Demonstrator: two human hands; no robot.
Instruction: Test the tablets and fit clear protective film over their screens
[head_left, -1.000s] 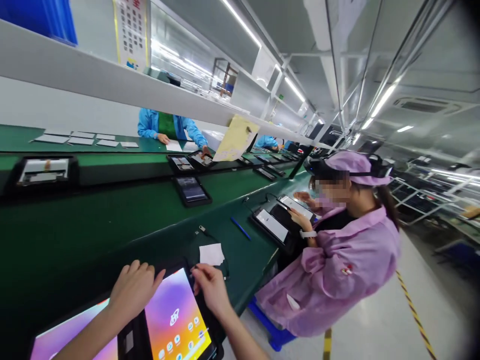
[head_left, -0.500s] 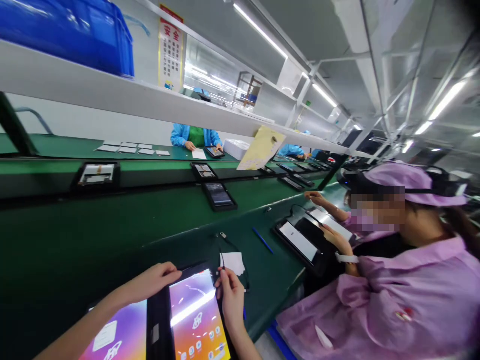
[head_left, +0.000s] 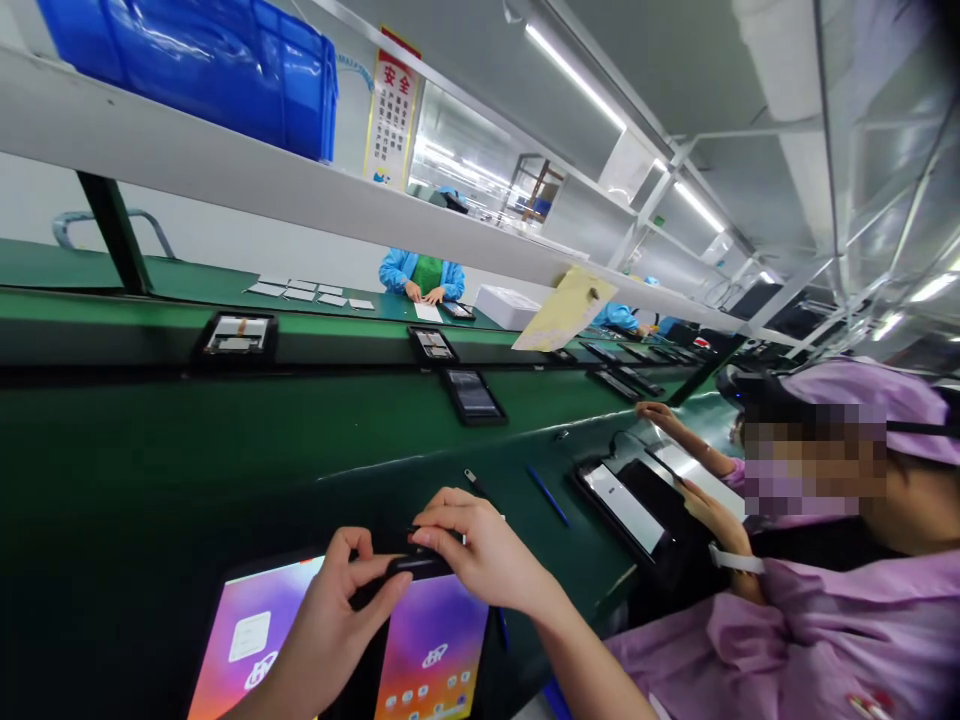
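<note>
A tablet [head_left: 431, 660] with a lit purple-and-orange home screen stands in front of me, its top edge tipped up. My left hand [head_left: 349, 595] pinches that top edge between thumb and fingers. At the same edge, my right hand [head_left: 476, 550] is closed on a small dark end of a black cable; its tip is mostly hidden by the fingers. Whether the cable end sits in the tablet cannot be made out. Left of it lies a second lit tablet [head_left: 251, 630], partly covered by my left wrist. A cable plug [head_left: 471, 476] lies on the bench beyond my right hand.
A blue pen [head_left: 548, 495] lies to the right. Beside me a co-worker in a pink smock [head_left: 825, 620] handles a tablet [head_left: 622, 505]. Several opened tablets, one of them here [head_left: 238, 338], line the green bench [head_left: 150, 470]. Overhead runs a white shelf [head_left: 247, 185] with a blue bin [head_left: 202, 75].
My right hand has moved from the tablet's right side up to its top edge with the cable. My left hand now pinches that edge. The view has shifted left.
</note>
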